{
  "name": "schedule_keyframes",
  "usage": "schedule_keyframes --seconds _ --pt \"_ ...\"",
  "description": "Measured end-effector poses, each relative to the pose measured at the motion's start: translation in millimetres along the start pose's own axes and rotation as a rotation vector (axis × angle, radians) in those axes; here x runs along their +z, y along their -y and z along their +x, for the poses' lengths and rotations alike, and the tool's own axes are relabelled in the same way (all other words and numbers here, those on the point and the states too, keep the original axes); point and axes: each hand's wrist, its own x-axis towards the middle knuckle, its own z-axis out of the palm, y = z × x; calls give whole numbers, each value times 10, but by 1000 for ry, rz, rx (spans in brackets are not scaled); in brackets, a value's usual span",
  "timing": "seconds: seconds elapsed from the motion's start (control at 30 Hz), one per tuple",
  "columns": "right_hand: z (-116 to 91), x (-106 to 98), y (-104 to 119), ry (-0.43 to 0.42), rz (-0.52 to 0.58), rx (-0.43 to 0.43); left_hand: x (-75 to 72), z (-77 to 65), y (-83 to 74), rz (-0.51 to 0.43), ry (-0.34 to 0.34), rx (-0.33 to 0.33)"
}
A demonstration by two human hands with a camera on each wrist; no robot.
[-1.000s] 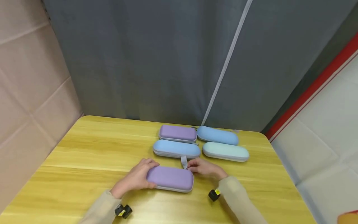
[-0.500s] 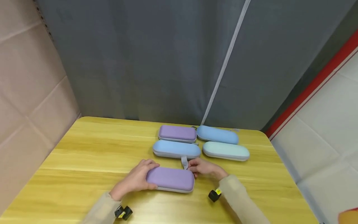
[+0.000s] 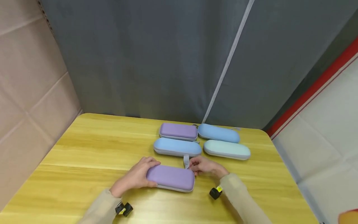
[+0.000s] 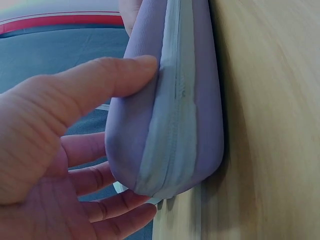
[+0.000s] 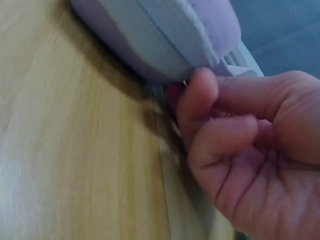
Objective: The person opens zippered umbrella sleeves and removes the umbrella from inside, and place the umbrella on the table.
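Note:
A purple zippered glasses case (image 3: 171,178) lies flat near the table's middle, closed along its pale grey zip band (image 4: 172,110). My left hand (image 3: 136,175) holds its left end, thumb on the front side and fingers behind. At the back right corner my right hand (image 3: 205,165) has its fingers curled, thumb and index finger pinching at the end of the zip. The small zipper pull between these fingertips is mostly hidden. A grey wrist strap (image 3: 186,161) rises from the case's back edge, just left of the right fingers.
Behind stand a light blue case (image 3: 177,146), a darker purple case (image 3: 178,131), another blue case (image 3: 218,133) and a mint case (image 3: 227,149), close together. The wooden table (image 3: 92,152) ends at a grey curtain (image 3: 139,62) at the back.
Both hands stay at the purple case in nearly the same pose. The view shifts slightly, and the grey strap stands a little more upright.

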Motion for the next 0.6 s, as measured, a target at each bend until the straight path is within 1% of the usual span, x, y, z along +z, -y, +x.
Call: schedule_keyframes --seconds 0.07,0.13,0.17,0.27,0.33,0.43,0.6 --pt "-9 0 -8 -18 -49 -39 10 -1 -2 1 -7 4" --pt "-29 11 -10 -54 -142 -108 22 0 -8 8 -17 6" --pt "-63 38 34 -81 -191 -150 26 0 -11 13 -22 6" --pt "-121 89 35 -191 -378 -261 23 5 -22 31 -28 3" --pt "-158 117 20 -268 -490 -306 14 11 -22 46 -30 5" --pt "-201 123 -51 -347 -589 -336 2 15 -21 58 -32 6" --pt "-330 194 -53 -417 -666 -353 16 -9 -16 81 -40 -4"
